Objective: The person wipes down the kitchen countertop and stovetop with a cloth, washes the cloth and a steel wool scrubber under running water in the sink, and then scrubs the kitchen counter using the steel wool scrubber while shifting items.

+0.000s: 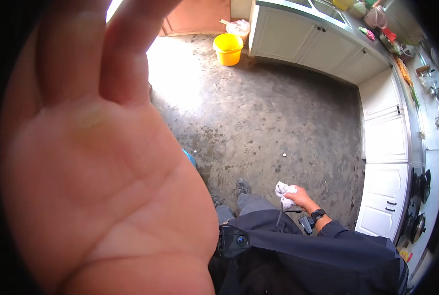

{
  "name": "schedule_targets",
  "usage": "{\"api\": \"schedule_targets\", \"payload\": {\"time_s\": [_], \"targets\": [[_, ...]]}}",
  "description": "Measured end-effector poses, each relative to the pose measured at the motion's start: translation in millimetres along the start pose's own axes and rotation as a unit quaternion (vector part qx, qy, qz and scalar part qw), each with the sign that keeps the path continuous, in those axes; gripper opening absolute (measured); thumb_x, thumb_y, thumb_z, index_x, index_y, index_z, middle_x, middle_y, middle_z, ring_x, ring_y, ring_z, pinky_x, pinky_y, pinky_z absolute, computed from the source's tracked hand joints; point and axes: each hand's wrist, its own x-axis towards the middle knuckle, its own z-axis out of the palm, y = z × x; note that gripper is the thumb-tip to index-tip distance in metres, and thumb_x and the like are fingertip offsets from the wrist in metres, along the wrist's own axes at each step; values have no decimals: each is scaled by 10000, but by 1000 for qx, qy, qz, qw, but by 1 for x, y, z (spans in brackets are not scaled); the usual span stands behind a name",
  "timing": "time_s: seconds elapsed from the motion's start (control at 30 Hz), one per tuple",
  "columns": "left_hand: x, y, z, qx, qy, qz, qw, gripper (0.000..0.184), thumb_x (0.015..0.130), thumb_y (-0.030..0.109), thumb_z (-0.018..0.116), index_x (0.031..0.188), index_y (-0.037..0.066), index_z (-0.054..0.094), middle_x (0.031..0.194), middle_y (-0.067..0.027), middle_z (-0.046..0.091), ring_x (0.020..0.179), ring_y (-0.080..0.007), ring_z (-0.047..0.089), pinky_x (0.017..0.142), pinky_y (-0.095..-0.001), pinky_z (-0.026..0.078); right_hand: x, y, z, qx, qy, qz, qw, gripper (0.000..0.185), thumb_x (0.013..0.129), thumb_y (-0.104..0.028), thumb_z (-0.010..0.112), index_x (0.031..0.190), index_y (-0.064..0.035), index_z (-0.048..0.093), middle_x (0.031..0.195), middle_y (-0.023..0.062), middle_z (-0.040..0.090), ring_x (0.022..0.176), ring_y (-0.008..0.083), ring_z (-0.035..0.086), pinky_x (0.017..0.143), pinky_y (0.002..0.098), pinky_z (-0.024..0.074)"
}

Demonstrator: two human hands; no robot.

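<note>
My left hand point(116, 167) is raised very close to the camera, palm toward it, and fills the left side of the view. Its fingers stretch upward, their tips cut off by the frame's edge, and nothing shows in the palm. Lower down and to the right, my right hand point(300, 197) is closed around a crumpled white cloth point(285, 191), held in front of my body above the floor. On that wrist sits a dark band point(317, 215). A small camera device point(236, 240) is at the front of my dark clothing.
A yellow bucket point(228, 50) stands on the stained concrete floor point(258, 118), beside a pale container point(239, 28). White cabinets point(305, 37) with a sink point(330, 11) run along the back and right. Black burners point(416, 223) line the right counter. Part of a blue object point(189, 158) shows past my left hand.
</note>
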Motion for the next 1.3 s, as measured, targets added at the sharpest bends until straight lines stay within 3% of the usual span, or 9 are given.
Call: {"api": "schedule_targets", "payload": {"time_s": [0.17, 0.53, 0.8, 0.93, 1.07, 1.2, 1.3], "targets": [[8, 42, -37, 48, 24, 37, 998, 577, 1011, 325, 265, 1419, -74, 350, 1474, -290, 325, 1364, -456, 293, 1141, -508, 220, 9, -7, 9, -79, -9, -34, 996, 411, 753, -174, 758, 1116, -27, 632, 983, 72, 697, 872, 158, 654, 769, 312, 516], [-9, 242, -124, 244, 89, 172, 950, 578, 1011, 331, 271, 1417, -72, 356, 1469, -285, 336, 1354, -447, 309, 1131, -501, 231, 17, -88, 98, -149, -154, -73, 974, 384, 766, -106, 729, 1117, -12, 604, 947, 61, 674, 833, 153, 644, 740, 312, 521], [-75, 353, -29, 428, 126, 260, 856, 579, 1011, 335, 275, 1416, -71, 360, 1465, -281, 344, 1346, -440, 320, 1124, -496, 240, 53, -141, 120, -252, -345, -158, 890, 423, 784, -129, 737, 1154, 2, 578, 981, 70, 662, 855, 164, 642, 761, 308, 522], [-120, 377, 17, 506, 159, 278, 801, 580, 1011, 337, 277, 1415, -70, 362, 1463, -279, 347, 1342, -436, 326, 1120, -493, 244, 56, -171, 133, -319, -409, -165, 839, 418, 791, -127, 732, 1155, 5, 575, 975, 77, 659, 854, 167, 643, 760, 320, 529], [-156, 380, 48, 569, 191, 279, 749, 580, 1012, 339, 279, 1414, -70, 363, 1461, -277, 351, 1338, -433, 332, 1117, -490, 248, 82, -187, 137, -365, -453, -153, 799, 410, 796, -133, 729, 1148, 12, 578, 955, 73, 667, 839, 165, 644, 756, 322, 528], [-183, 377, 49, 587, 213, 285, 727, 580, 1012, 341, 281, 1413, -69, 365, 1459, -275, 355, 1334, -430, 337, 1113, -488, 252, 125, -188, 136, -424, -425, -202, 774, 475, 768, -148, 742, 1175, 28, 570, 963, 80, 672, 836, 166, 647, 747, 319, 528], [-188, 378, 49, 597, 222, 285, 717, 581, 1012, 343, 283, 1413, -69, 367, 1458, -273, 358, 1332, -427, 342, 1110, -486, 255, 141, -192, 138, -447, -420, -181, 769, 494, 761, -152, 741, 1184, 34, 566, 954, 84, 675, 829, 173, 651, 737, 320, 531]]}}
